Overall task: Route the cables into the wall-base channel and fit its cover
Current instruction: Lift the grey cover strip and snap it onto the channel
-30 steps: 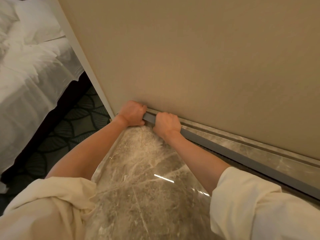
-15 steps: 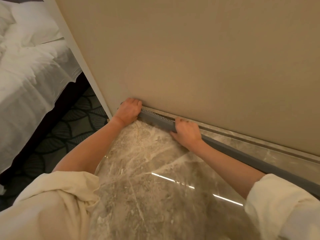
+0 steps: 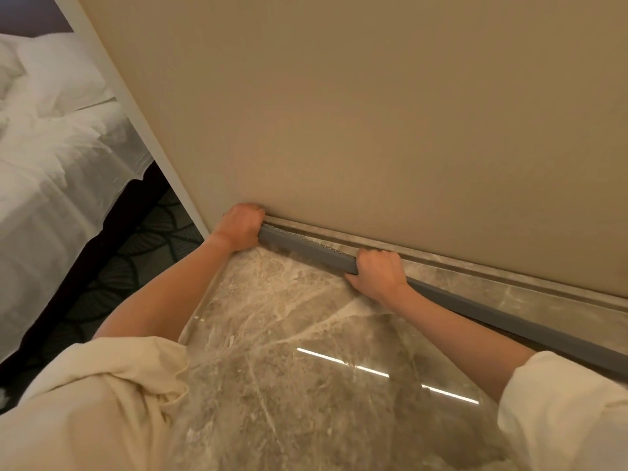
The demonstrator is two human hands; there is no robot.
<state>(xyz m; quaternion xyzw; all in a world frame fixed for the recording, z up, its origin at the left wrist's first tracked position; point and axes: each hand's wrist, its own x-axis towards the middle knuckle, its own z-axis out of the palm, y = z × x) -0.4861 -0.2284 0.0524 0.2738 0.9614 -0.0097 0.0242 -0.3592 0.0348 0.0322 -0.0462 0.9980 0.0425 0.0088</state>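
A long grey channel cover (image 3: 306,249) runs along the foot of the beige wall, against the marble skirting (image 3: 475,283). Small holes show along its top edge between my hands. My left hand (image 3: 242,226) grips the cover's left end at the wall corner, fingers curled over it. My right hand (image 3: 377,273) grips the cover further right, fingers hooked over its top edge and thumb on the floor side. No cables are visible; the channel behind the cover is hidden.
Polished marble floor (image 3: 289,351) lies under my arms. Left of the wall's white corner trim (image 3: 142,130) is patterned dark carpet (image 3: 142,260) and a bed with white sheets (image 3: 51,164). The cover continues to the right frame edge.
My right hand has slid to the right along the cover, away from my left hand, baring a perforated top edge between them. My left hand stays at the left end.
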